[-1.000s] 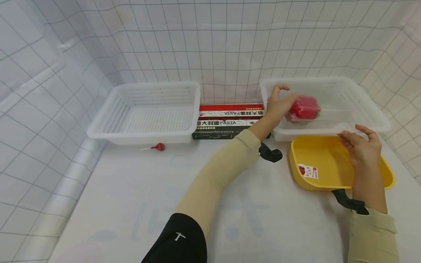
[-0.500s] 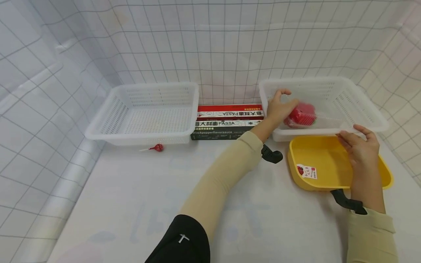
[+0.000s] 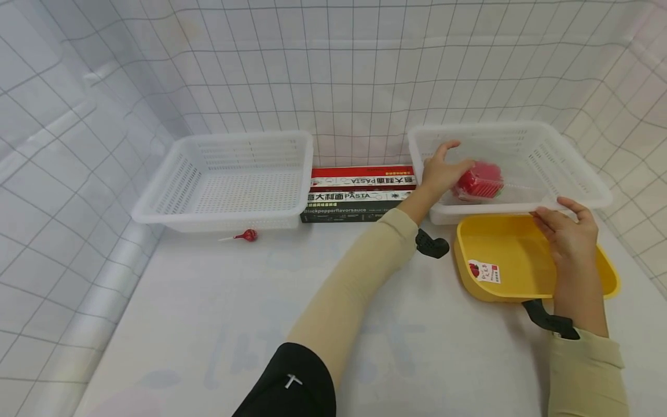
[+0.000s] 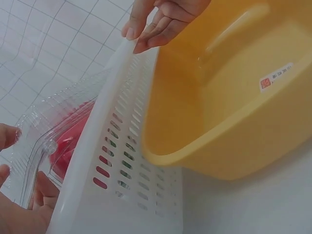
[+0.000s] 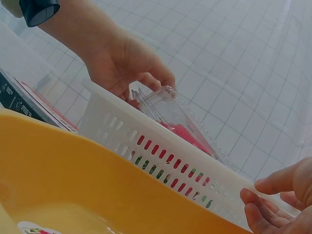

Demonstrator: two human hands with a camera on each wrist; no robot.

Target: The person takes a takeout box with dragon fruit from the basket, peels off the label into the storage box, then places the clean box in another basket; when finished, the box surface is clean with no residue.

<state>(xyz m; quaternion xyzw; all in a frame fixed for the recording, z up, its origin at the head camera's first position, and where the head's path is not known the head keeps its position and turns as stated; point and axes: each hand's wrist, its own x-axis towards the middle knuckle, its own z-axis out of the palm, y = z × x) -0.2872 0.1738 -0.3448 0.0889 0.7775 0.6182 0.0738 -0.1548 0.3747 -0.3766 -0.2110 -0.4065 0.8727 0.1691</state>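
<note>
My left hand (image 3: 443,174) reaches into the right white basket (image 3: 565,168) and grips a clear plastic box (image 5: 168,105) with red contents (image 3: 480,178). In the right wrist view the fingers curl about the box's edge, and the box leans tilted behind the basket's near wall. My right hand (image 3: 573,234) pinches that basket's near rim between thumb and fingers, above a yellow tub (image 3: 513,255). The left wrist view has this pinch (image 4: 165,22) at its top. Bits of red and green show through the wall's slots.
To the left stands another white basket (image 3: 234,182). Flat pasta boxes (image 3: 359,197) lie between the two baskets. A red lollipop (image 3: 249,235) lies in front of the left basket. Gridded white cloth (image 3: 359,69) hangs behind and at the sides.
The plastic box and my left hand have come slightly lower in the basket. My right hand keeps its pinch on the rim. The whole head view has drifted a little.
</note>
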